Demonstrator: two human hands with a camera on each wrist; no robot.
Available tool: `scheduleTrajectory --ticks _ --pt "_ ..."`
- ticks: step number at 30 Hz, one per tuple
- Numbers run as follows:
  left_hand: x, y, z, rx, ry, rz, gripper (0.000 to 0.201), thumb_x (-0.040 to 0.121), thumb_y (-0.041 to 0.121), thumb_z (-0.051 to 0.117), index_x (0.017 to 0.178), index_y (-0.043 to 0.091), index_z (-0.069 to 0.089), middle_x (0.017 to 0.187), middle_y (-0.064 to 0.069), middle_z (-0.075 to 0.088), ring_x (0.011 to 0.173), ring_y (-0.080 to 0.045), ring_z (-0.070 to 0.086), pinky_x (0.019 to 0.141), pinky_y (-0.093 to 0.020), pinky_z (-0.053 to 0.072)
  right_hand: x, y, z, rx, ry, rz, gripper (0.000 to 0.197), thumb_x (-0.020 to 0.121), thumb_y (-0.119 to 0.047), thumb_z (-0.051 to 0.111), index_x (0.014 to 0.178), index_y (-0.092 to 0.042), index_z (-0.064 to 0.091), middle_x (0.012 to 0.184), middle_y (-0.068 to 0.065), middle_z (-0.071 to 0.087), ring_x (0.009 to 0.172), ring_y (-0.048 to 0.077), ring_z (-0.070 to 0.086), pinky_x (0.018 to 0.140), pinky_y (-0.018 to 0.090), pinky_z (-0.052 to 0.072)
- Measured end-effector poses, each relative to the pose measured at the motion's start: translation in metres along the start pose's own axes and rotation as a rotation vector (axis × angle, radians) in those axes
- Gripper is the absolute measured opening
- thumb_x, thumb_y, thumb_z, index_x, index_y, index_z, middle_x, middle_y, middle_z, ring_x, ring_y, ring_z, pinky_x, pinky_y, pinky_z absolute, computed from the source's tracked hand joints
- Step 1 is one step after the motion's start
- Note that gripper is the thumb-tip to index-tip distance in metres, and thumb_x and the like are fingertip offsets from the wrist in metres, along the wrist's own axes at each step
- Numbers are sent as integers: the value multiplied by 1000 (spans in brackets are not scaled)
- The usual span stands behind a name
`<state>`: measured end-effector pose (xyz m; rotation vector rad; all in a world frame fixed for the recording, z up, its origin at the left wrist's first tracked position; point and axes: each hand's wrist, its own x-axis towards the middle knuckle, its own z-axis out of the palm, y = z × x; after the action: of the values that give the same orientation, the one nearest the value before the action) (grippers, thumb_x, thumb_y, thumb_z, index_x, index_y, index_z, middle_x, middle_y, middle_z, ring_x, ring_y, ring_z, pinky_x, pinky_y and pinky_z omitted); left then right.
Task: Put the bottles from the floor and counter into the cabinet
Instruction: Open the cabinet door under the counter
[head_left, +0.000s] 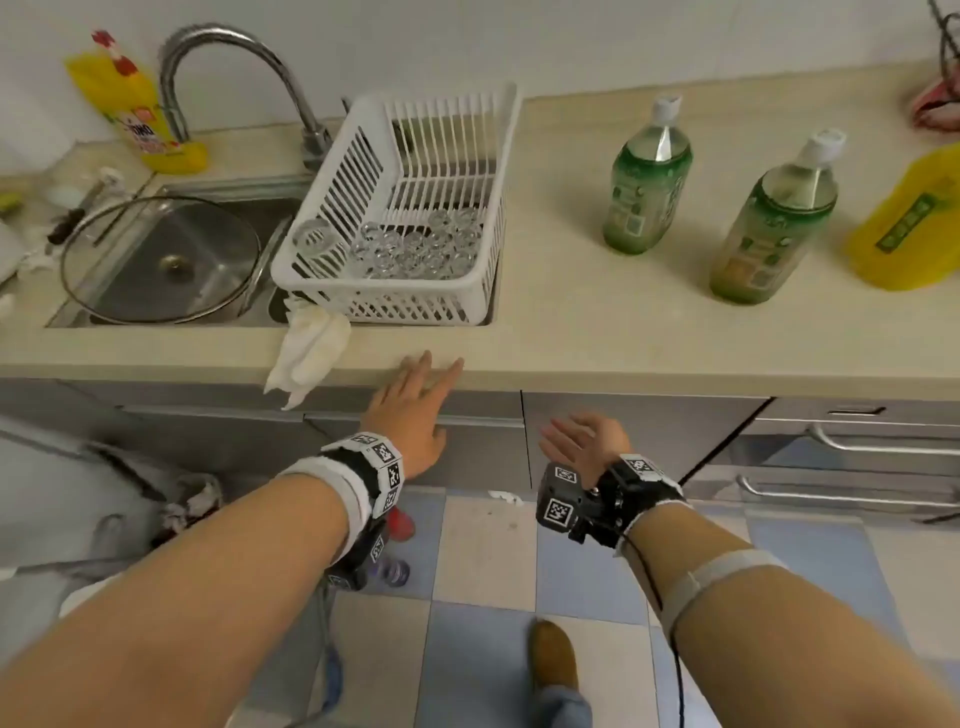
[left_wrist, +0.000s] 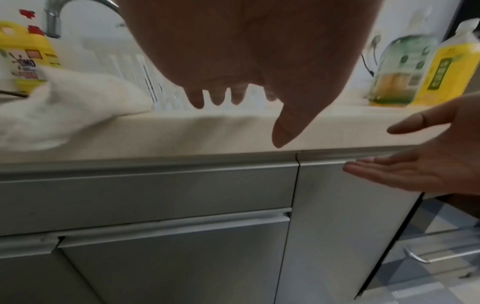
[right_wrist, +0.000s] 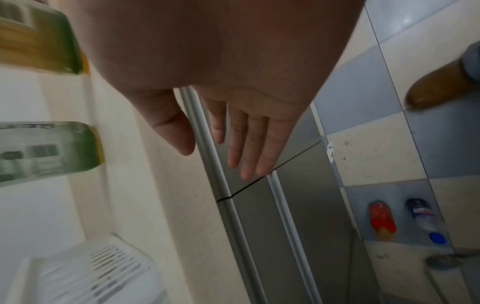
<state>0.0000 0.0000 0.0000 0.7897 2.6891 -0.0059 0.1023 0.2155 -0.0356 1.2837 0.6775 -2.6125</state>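
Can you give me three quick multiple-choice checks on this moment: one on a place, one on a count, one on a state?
1. Where is the white basket?
A. on the floor
B. over the sink, by the faucet
C. inside the cabinet

2. How many green bottles stand on the counter?
A. one
B. two
C. four

3. What do the hands hold?
A. both hold nothing
B. the left grips a bottle
C. the right grips the cloth

Answers:
1 B: the basket sits across the sink beside the faucet.
2 B: a left green bottle and a right green bottle stand upright.
3 A: the left hand and right hand have straight fingers before the closed cabinet doors.
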Motion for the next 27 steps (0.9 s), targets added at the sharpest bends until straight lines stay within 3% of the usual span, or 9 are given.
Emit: scheduleTrajectory --ticks 2,5,11,15,18,21,23,25,27 --pt "11 -4 5 48 -1 -5 94 96 33 55 155 43 -17 169 -4 -20 156 -28 -14 126 -53 4 22 -8 6 15 16 -3 24 101 -16 39 107 -1 57 146 14 49 138 29 46 115 41 37" --pt "15 -11 18 25 40 -8 90 97 45 51 154 46 -18 168 1 -22 155 -24 -19 125 -56 5 37 -14 16 81 3 -20 35 98 -11 39 128 0 52 143 13 52 137 28 47 114 43 37" --pt "18 -11 28 -85 59 -41 77 98 57 38 153 52 -15 167 8 -25 154 -20 -25 123 -61 7 46 -15 32 49 16 -54 19 93 -1 37 82 -6 52 94 14 65 95 27 62 112 40 40" --pt "17 -10 29 -103 49 -31 77 98 58 38 153 51 -17 166 8 -28 152 -21 -29 120 -61 6 43 -3 30 1 65 -88 20 94 -2 40 88 -2 59 105 14 67 110 27 62 108 34 44" --pt "13 -8 25 -99 46 -20 76 98 57 37 154 48 -14 167 5 -24 154 -22 -25 120 -60 9 33 14 15 -113 95 -102 21 95 -1 42 97 3 62 111 16 67 104 24 65 91 30 53" --pt "7 -1 17 -93 54 -19 74 99 46 43 159 40 0 170 -2 -14 156 -27 -14 121 -59 13 11 32 -10 -222 179 -151 30 97 -4 43 123 6 55 118 22 65 106 28 67 86 33 55" --pt "-1 9 14 -101 65 3 67 97 37 48 157 32 19 170 -8 -2 157 -30 -2 121 -56 15 -14 45 -24 -308 256 -168 23 97 -4 44 116 3 55 108 24 64 93 29 67 86 38 55" --pt "-13 22 15 -91 53 64 59 94 32 51 151 27 37 167 -13 13 154 -32 13 120 -53 21 -40 59 -43 -456 365 -197 13 93 -3 50 105 -1 56 98 21 65 77 27 65 77 38 56" --pt "-25 39 20 -78 8 139 52 93 30 54 145 24 46 163 -12 24 149 -33 24 117 -52 25 -65 69 -68 -641 494 -235 17 89 -7 54 104 -2 58 99 19 67 73 26 64 74 41 58"
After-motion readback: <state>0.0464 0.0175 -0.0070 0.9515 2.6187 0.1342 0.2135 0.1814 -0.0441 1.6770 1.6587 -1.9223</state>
